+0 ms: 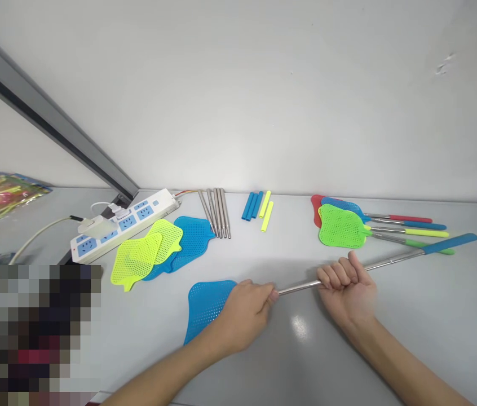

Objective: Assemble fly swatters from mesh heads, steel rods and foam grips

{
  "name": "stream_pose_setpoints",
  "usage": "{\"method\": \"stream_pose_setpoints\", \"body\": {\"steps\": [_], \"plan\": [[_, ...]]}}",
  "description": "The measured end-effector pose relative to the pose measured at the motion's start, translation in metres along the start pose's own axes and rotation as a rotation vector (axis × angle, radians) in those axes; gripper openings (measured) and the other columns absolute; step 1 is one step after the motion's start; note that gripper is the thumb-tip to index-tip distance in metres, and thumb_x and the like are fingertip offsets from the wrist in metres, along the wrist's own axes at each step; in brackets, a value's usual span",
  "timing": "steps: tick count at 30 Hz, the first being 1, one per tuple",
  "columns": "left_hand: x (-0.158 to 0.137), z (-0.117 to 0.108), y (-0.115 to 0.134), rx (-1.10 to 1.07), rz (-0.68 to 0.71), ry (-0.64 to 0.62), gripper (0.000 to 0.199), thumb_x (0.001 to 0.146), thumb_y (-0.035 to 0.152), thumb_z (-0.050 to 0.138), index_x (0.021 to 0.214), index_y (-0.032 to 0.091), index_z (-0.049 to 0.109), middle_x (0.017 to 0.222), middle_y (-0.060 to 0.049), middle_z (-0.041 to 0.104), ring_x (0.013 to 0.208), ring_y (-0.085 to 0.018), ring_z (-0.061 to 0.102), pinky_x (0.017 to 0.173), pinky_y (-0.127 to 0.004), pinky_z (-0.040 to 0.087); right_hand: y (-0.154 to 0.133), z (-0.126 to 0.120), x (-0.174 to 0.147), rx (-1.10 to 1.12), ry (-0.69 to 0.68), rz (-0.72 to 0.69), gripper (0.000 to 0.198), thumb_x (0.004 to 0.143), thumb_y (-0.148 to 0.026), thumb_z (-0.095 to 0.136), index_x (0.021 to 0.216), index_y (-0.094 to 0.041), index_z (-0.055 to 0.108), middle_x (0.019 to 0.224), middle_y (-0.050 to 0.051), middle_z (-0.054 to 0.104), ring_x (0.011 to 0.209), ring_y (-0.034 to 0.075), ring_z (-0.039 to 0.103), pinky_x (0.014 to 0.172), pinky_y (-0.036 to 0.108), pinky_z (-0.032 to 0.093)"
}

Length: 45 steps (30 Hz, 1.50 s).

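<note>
Here's the blue swatter (300, 286), stretched over the counter (289, 366), its head (204, 307) near seven o'clock in view, its blue handle (450, 243) just past three! The left hand (244, 313) is clamped at the neck, hiding the join; the right hand (346, 285) is wrapped round the metal shaft (391, 261), fingers curled in, bare metal between the two. At one o'clock from the right hand, a cluster of swatters (342, 226) lies, handles toward three. At twelve from the left, blue and yellow tubes (265, 210); at eleven, slim metal rods (221, 211); at ten, loose yellow heads (137, 259) overlapping blue, a white power strip (127, 221) just beyond.
</note>
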<state>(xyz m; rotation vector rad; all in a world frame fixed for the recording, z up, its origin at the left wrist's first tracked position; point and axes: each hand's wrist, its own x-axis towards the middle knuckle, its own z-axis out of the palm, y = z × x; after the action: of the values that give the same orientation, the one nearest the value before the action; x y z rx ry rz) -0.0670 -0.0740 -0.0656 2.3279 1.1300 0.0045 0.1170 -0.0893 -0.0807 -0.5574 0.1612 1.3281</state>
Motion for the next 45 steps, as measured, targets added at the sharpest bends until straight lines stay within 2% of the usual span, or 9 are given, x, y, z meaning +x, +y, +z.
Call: {"method": "stream_pose_setpoints", "body": {"steps": [8, 13, 22, 29, 36, 40, 45], "plan": [[0.001, 0.001, 0.002, 0.020, -0.003, -0.025, 0.038, 0.088, 0.031, 0.015, 0.063, 0.019, 0.040, 0.054, 0.001, 0.047, 0.056, -0.013, 0.042, 0.051, -0.024, 0.026, 0.013, -0.003, -0.007, -0.031, -0.022, 0.027, 0.044, 0.076, -0.025, 0.046, 0.049, -0.018, 0.012, 0.044, -0.007, 0.005, 0.039, 0.009, 0.009, 0.037, 0.023, 0.022], [0.002, 0.001, 0.004, 0.055, 0.005, 0.001, 0.037, 0.088, 0.030, 0.017, 0.064, 0.018, 0.043, 0.055, 0.001, 0.049, 0.056, -0.013, 0.044, 0.051, -0.024, 0.027, 0.016, -0.005, -0.008, -0.074, -0.039, 0.042, 0.044, 0.077, -0.026, 0.046, 0.050, -0.018, 0.012, 0.043, -0.007, 0.007, 0.038, 0.009, 0.012, 0.037, 0.024, 0.024], [0.003, 0.001, 0.000, 0.087, 0.018, 0.005, 0.038, 0.088, 0.031, 0.015, 0.069, 0.019, 0.045, 0.057, 0.000, 0.052, 0.056, -0.014, 0.047, 0.050, -0.024, 0.027, 0.011, 0.000, -0.005, -0.087, -0.090, 0.098, 0.040, 0.077, -0.023, 0.046, 0.051, -0.018, 0.016, 0.044, -0.007, 0.013, 0.039, 0.008, 0.018, 0.040, 0.023, 0.027], [0.005, 0.001, 0.001, 0.082, 0.046, 0.045, 0.038, 0.088, 0.033, 0.015, 0.067, 0.019, 0.043, 0.054, 0.002, 0.049, 0.048, -0.012, 0.043, 0.046, -0.024, 0.024, 0.002, 0.001, 0.003, -0.091, -0.173, 0.172, 0.032, 0.076, -0.021, 0.045, 0.054, -0.018, 0.022, 0.048, -0.006, 0.021, 0.042, 0.008, 0.027, 0.045, 0.023, 0.032], [0.007, -0.006, 0.000, 0.099, 0.069, 0.080, 0.040, 0.087, 0.036, 0.022, 0.061, 0.017, 0.045, 0.050, 0.001, 0.048, 0.047, -0.012, 0.040, 0.051, -0.026, 0.028, -0.010, -0.001, 0.015, -0.064, -0.164, 0.185, 0.018, 0.075, -0.015, 0.046, 0.063, -0.019, 0.032, 0.060, -0.004, 0.033, 0.054, 0.009, 0.040, 0.056, 0.027, 0.038], [0.006, -0.009, -0.003, 0.080, 0.099, 0.094, 0.044, 0.086, 0.038, 0.024, 0.055, 0.016, 0.046, 0.050, 0.001, 0.049, 0.049, -0.011, 0.043, 0.060, -0.028, 0.031, -0.020, -0.003, 0.021, -0.051, -0.156, 0.149, 0.018, 0.075, -0.015, 0.045, 0.064, -0.019, 0.031, 0.061, -0.004, 0.035, 0.054, 0.009, 0.041, 0.057, 0.029, 0.038], [0.006, -0.007, -0.006, 0.058, 0.193, 0.047, 0.043, 0.087, 0.036, 0.025, 0.058, 0.016, 0.049, 0.054, 0.001, 0.055, 0.053, -0.010, 0.047, 0.069, -0.028, 0.030, -0.035, 0.002, 0.026, -0.021, -0.112, 0.130, 0.019, 0.074, -0.013, 0.044, 0.062, -0.019, 0.030, 0.057, -0.005, 0.033, 0.050, 0.009, 0.040, 0.053, 0.029, 0.038]]}}
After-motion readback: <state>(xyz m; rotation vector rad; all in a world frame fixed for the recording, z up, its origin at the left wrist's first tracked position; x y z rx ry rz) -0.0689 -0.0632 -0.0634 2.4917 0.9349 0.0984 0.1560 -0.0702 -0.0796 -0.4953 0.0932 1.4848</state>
